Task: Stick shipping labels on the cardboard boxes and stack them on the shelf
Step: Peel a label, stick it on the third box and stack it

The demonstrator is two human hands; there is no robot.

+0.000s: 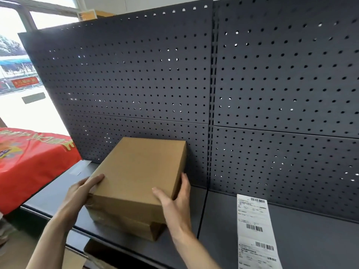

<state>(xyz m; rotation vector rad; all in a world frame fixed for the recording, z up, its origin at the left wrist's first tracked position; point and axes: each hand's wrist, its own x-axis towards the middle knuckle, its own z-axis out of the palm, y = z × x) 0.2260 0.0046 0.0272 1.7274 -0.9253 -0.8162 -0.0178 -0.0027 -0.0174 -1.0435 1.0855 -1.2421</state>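
Box [139,169]: it sits at about 6 o'clock in your view, on the dark shelf [310,230], its far end close to the pegboard [136,74] behind. It is plain brown cardboard, top face bare, and it lies on a second box [124,224] of the same brown; the lower one shows only as a front edge and a corner at 5 o'clock of the upper.

The pegboard is the biggest thing before you, a dark perforated panel filling the view from 10 o'clock round to 3 o'clock, with an upright seam running down just right of the box. The shelf runs below it from 8 o'clock to 4 o'clock.

At 9 o'clock a red cloth [29,162] with printed lettering lies past the shelf's left end, under a bright window [17,55].

At 4 o'clock a strip of labels [254,230] lies flat on the shelf, white with barcodes, well apart from the box.

Your left hand [85,189] presses the box's near left corner with straight fingers laid on the top edge. Your right hand [174,199] clasps the box's near right corner, thumb on the top face, fingers round the right side.
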